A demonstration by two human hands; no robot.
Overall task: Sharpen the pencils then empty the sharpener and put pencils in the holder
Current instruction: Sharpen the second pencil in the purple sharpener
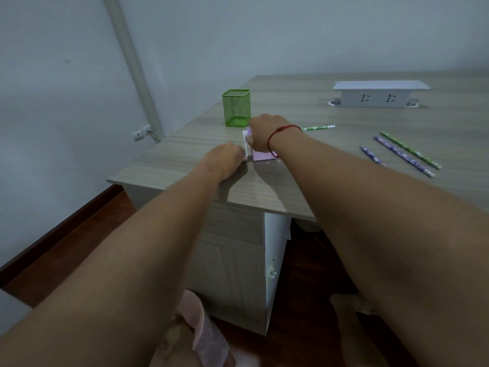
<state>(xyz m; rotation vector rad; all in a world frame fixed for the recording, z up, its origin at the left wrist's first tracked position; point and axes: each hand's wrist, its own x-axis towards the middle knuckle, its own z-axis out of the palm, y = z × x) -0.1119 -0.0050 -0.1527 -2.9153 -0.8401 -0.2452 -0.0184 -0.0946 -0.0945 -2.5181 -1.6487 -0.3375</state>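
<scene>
A pink and white sharpener (260, 155) stands near the left front of the wooden desk (317, 181). My right hand (266, 135) lies over its top and grips it, hiding most of the body. My left hand (225, 158) pinches the white crank (246, 144) on the sharpener's left side. A green patterned pencil (318, 127) sticks out to the right from behind my right wrist. Three more pencils (402, 153), one green and two purple, lie loose on the right. The green mesh holder (236, 107) stands upright just behind my hands.
A white socket box (378, 95) sits at the back right of the desk. The desk's left edge and front corner are close to my hands. Below the desk are a drawer cabinet (238, 247) and a dark wooden floor.
</scene>
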